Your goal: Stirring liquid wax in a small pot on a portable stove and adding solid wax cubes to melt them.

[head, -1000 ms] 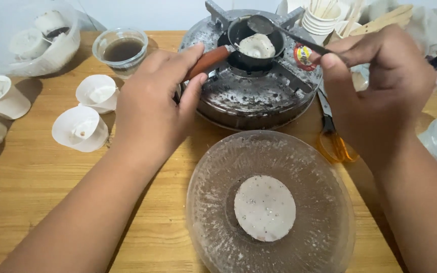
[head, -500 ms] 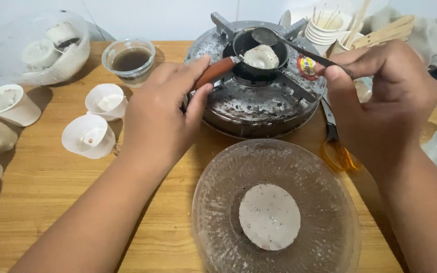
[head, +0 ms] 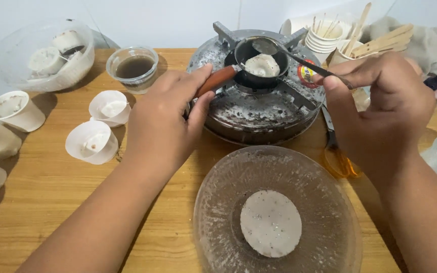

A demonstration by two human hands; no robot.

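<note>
Near: a clear glass bowl holds one pale flat disc. Beyond, the left hand pinches the small pan's reddish handle, likely its coolest, firmest hold; the pan sits on the burner. The right hand pinches a spoon over the pan's soft-looking white lump.

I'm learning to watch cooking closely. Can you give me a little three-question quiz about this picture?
1. True or false: the left hand holds the small black pan's orange handle.
2. What does the right hand hold? A) the long metal spoon B) a knife C) a cup
3. Fill in: the flat white disc lies in the clear round ___.

Key: 1 true; 2 A; 3 bowl. The spoon's bowl is over the white lump in the pan, on the round metal burner.
</note>
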